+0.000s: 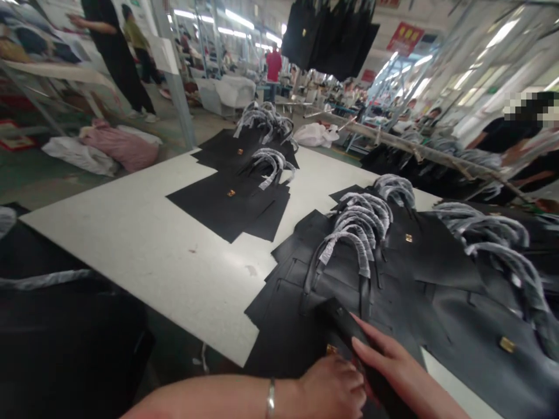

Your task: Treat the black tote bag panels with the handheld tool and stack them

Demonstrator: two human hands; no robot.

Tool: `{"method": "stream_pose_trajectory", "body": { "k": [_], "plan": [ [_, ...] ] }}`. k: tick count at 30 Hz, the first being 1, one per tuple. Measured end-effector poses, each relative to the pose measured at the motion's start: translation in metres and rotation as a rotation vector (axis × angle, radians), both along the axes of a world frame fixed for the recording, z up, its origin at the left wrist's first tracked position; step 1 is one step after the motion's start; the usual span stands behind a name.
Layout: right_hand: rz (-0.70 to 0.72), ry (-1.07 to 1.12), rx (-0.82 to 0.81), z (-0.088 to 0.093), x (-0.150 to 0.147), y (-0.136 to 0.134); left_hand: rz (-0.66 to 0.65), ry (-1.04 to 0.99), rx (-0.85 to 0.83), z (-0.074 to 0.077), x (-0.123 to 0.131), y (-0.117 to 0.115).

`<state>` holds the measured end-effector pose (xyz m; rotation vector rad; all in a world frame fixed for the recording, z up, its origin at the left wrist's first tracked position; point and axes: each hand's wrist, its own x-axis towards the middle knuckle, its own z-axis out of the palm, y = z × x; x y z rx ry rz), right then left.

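Note:
My right hand [388, 355] grips a long black leather strip [338, 317], its thumb and fingers on either side. The strip slants over a black handbag panel [288, 340] that has a gold clasp [331, 349]. Beside the strip, with its fingers curled, is my left hand [334, 384], a silver bracelet [271, 398] on its wrist. Whatever those fingers hold is hidden. Overlapping bag panels lie beyond, with wrapped handles [358, 227] standing up in a row.
More black panels [227, 198] with wrapped handles lie across the white table [144, 233]. Dark bag pieces [56, 331] are at the left. A metal post [174, 87] rises behind the table. Black panels [327, 35] hang overhead. Another person [510, 134] works at the right.

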<state>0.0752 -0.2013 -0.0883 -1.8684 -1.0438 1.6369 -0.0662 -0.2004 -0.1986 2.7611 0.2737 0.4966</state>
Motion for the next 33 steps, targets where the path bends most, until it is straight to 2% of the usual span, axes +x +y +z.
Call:
{"method": "stream_pose_trajectory", "body": {
  "k": [3, 5, 9, 11, 14, 18, 21, 28, 30, 33],
  "plan": [
    [0.099, 0.083, -0.032, -0.003, -0.019, 0.004, 0.121, 0.036, -0.014, 0.007, -0.048, 0.002],
    [0.116, 0.096, -0.028, -0.006, -0.03, 0.015, 0.139, 0.048, -0.003, 0.009, -0.072, 0.004],
    [0.029, 0.052, -0.002, -0.004, -0.045, 0.045, 0.099, 0.043, 0.06, 0.005, -0.086, 0.007],
    [-0.029, -0.011, 0.033, -0.001, -0.046, 0.054, 0.117, 0.021, 0.11, 0.001, -0.084, 0.006],
    [-0.042, -0.067, 0.043, 0.004, -0.044, 0.052, 0.167, -0.03, 0.193, -0.011, -0.076, 0.004],
    [0.081, -0.01, -0.068, 0.003, -0.046, 0.036, 0.265, -0.14, 0.299, -0.037, -0.054, -0.003],
    [0.157, 0.022, -0.096, -0.003, -0.058, 0.037, 0.317, -0.189, 0.34, -0.053, -0.035, -0.007],
    [0.145, -0.063, 0.015, -0.008, -0.1, 0.079, 0.31, -0.17, 0.313, -0.055, -0.028, -0.009],
    [0.086, -0.12, 0.103, -0.003, -0.105, 0.086, 0.334, -0.181, 0.313, -0.06, -0.02, -0.011],
    [0.008, -0.148, 0.184, 0.011, -0.097, 0.085, 0.44, -0.201, 0.243, -0.069, 0.007, -0.019]
  ]
}}
